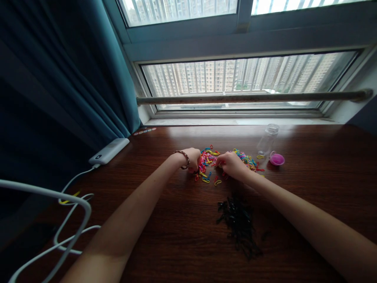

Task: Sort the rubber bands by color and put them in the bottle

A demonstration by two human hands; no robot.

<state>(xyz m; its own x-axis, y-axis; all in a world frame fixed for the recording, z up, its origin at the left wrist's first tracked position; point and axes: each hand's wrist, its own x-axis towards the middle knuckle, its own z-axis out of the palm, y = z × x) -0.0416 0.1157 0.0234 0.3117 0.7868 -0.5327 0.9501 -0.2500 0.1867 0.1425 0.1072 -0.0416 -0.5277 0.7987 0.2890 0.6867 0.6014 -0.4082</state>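
Progress appears partial, judged from the layout on the table (176, 228). Black pieces (237, 222) form a separate heap nearest the wearer; division from the bright colours looks largely done. Their exact form is too dark to tell. Coloured bands lie farther back in two adjoining heaps: the left heap (207, 159), mostly pink and red toward the left hand (193, 159), and the right heap (247, 161), more mixed. Further division by colour, if intended, seems well short of complete, since red, yellow and blue bands mingle in both.

Hand state: the left hand is curled at the outer edge of the left heap, fingertips hidden; any grip cannot be confirmed. The right hand (231, 164) reaches between the heaps with fingers bent and drawn together; whether it pinches a band cannot be told.

Outstanding items: loose bands (217, 182) lie in front of the heaps. The transparent jar (267, 141) stands uncapped beyond the right heap, with the pink lid (277, 159) beside it; closure is not yet done.
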